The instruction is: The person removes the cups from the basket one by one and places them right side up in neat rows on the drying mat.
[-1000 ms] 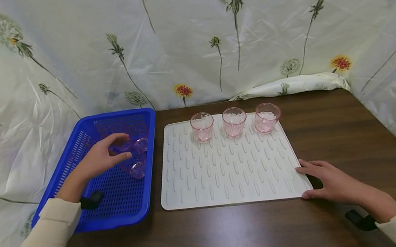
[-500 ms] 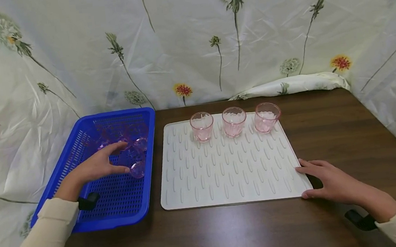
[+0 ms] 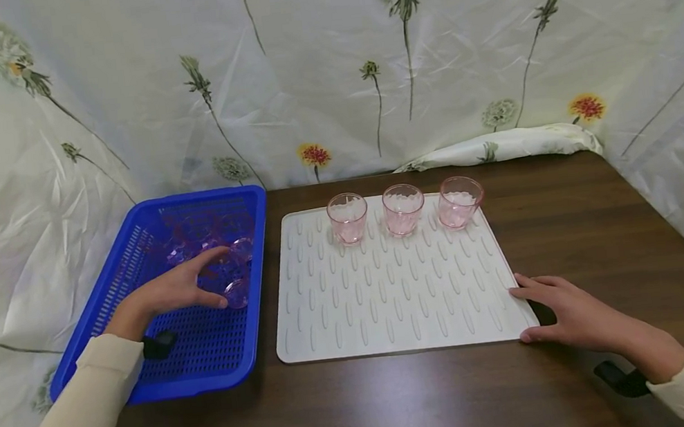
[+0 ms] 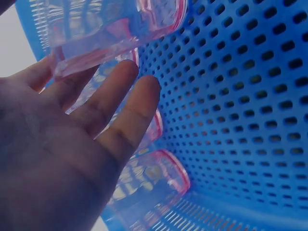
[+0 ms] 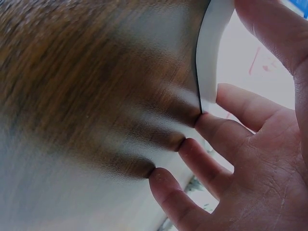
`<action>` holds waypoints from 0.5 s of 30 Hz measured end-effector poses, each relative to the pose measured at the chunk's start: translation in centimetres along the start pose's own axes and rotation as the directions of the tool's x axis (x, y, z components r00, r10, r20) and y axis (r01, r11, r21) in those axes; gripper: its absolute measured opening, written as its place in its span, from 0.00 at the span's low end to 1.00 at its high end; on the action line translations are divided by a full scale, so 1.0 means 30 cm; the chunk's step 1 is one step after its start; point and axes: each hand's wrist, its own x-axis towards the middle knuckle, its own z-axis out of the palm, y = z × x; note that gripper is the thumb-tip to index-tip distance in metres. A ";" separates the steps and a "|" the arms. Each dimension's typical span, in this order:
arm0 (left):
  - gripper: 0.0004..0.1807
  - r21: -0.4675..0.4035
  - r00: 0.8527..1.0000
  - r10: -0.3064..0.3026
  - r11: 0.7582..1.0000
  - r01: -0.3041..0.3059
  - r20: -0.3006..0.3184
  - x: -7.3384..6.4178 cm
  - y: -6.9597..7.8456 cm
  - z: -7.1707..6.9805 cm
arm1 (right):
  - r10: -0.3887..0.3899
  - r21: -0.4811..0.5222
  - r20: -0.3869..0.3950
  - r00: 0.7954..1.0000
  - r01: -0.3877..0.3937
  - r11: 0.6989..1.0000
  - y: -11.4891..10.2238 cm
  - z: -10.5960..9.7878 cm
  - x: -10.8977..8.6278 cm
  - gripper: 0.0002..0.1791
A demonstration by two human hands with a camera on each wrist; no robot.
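My left hand (image 3: pixel 177 286) is inside the blue plastic basket (image 3: pixel 209 382), fingers spread around the near side of a clear pink glass (image 3: pixel 236 295). In the left wrist view the fingers lie stretched out next to a pink glass (image 4: pixel 106 36), with further glasses (image 4: pixel 151 185) behind them; I cannot tell how firmly they touch. My right hand (image 3: pixel 572 314) rests at the near right corner of a white ribbed mat (image 3: pixel 388 299), its thumb and index finger touching the edge. Other fingertips (image 5: pixel 166 180) meet the wooden table in the right wrist view.
Three pink glasses stand upright in a row along the mat's far edge: left (image 3: pixel 348 220), middle (image 3: pixel 403 210) and right (image 3: pixel 460 202). Several more glasses lie in the basket. A floral curtain (image 3: pixel 314 70) hangs behind the dark table (image 3: pixel 350 407).
My left hand has lowered into the basket and then shifted slightly right, towards the nearest glass. My right hand stays at the mat's corner, and the three glasses on the mat have not moved.
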 end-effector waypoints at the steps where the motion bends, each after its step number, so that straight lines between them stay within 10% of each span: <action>1: 0.52 -0.004 1.000 -0.005 1.000 0.005 0.009 0.004 -0.001 0.001 | 0.000 0.001 0.000 1.000 0.000 1.000 0.000 0.000 0.000 0.47; 15: 0.49 -0.115 0.997 0.008 0.993 0.001 0.080 0.032 -0.024 0.001 | -0.009 -0.010 -0.016 1.000 0.008 1.000 0.002 0.001 -0.007 0.47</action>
